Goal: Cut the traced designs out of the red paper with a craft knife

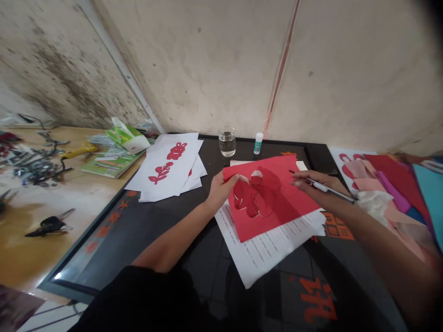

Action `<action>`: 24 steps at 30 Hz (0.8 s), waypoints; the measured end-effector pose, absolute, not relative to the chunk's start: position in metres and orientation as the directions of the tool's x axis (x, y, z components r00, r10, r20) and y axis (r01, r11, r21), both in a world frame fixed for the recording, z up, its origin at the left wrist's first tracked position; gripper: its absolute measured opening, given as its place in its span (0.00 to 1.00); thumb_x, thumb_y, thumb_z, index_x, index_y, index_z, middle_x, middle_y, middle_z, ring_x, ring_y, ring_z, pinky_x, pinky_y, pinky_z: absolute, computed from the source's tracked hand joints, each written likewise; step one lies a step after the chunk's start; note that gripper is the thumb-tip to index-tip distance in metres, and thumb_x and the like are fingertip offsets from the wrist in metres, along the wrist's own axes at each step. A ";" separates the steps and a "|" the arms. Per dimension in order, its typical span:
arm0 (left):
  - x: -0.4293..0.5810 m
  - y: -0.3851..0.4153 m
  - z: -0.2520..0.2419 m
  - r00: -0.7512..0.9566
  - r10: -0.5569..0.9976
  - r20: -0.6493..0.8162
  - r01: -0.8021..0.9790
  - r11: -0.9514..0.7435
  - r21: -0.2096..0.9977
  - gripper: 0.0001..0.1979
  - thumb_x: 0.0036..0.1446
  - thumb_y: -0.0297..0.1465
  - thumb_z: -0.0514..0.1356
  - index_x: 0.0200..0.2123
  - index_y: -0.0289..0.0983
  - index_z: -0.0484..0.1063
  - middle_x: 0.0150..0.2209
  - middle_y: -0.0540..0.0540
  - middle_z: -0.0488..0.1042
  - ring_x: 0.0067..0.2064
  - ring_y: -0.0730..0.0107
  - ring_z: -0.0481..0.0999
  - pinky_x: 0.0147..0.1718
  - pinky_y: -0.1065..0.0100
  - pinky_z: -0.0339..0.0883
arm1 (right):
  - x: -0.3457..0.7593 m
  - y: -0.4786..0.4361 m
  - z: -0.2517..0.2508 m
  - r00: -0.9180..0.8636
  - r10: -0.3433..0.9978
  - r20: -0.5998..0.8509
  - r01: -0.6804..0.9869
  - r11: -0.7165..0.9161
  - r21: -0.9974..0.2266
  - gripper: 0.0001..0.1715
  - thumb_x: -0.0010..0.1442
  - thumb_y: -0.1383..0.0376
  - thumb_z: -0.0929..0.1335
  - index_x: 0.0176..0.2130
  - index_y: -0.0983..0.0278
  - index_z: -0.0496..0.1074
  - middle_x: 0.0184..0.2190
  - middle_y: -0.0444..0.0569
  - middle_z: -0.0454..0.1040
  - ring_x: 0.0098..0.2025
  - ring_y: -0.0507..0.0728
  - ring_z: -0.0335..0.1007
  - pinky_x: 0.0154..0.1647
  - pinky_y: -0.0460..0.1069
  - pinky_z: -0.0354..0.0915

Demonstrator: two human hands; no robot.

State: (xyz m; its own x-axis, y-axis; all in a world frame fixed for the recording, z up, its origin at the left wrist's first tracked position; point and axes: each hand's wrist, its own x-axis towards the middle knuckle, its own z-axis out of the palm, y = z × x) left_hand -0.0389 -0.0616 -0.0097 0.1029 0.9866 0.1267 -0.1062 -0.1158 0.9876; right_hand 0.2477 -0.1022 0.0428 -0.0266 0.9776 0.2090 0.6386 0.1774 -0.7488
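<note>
My left hand (221, 190) grips the upper left edge of a sheet of red paper (284, 198), thumb on top. Several shapes are cut into the sheet's left part, and pale paper shows through in places. Over the sheet's right side, my right hand (313, 182) is closed round a slim silver pen-like tool (330, 190), whose dark tip points left just above the red paper; whether it touches cannot be seen. Beneath the red sheet lie printed white papers (247, 265), sticking out toward me.
White sheets with red paper cut-outs (173, 161) lie to the left. A glass of water (227, 142) and a glue stick (258, 144) stand near the wall. Scissors (51, 225) and a green booklet (110, 165) are further left; coloured papers (391, 184) lie at right.
</note>
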 end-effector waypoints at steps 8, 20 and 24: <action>-0.065 -0.082 0.003 0.207 0.963 -0.174 -0.333 0.236 0.913 0.11 0.58 0.37 0.59 0.34 0.34 0.76 0.38 0.40 0.79 0.40 0.62 0.79 0.44 0.60 0.73 | 0.248 -0.172 0.012 0.078 0.934 0.350 0.711 0.193 -0.676 0.19 0.59 0.53 0.70 0.49 0.55 0.74 0.45 0.50 0.80 0.46 0.65 0.77 0.49 0.62 0.72; -0.083 -0.094 0.003 0.211 0.946 -0.245 -0.286 0.299 0.911 0.05 0.56 0.30 0.61 0.32 0.33 0.73 0.32 0.40 0.78 0.31 0.68 0.77 0.31 0.67 0.73 | 0.203 -0.209 -0.003 -0.616 0.735 0.285 0.692 0.677 -0.251 0.26 0.56 0.58 0.74 0.54 0.58 0.72 0.49 0.56 0.78 0.51 0.67 0.75 0.50 0.62 0.69; -0.078 -0.087 0.010 0.193 0.970 -0.148 -0.225 0.191 0.955 0.07 0.51 0.26 0.64 0.35 0.33 0.72 0.35 0.43 0.79 0.31 0.73 0.75 0.28 0.73 0.69 | 0.184 -0.217 -0.013 -0.632 0.718 0.292 0.687 0.693 -0.218 0.19 0.60 0.60 0.71 0.51 0.58 0.74 0.47 0.54 0.79 0.49 0.66 0.76 0.48 0.61 0.70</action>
State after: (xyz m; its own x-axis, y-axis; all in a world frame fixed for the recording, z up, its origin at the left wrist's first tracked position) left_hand -0.0780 -0.0874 0.0101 0.1930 0.9699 -0.1484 -0.2251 0.1910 0.9554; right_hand 0.1844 -0.2170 -0.0133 -0.6318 0.7180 0.2919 0.6872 0.6931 -0.2177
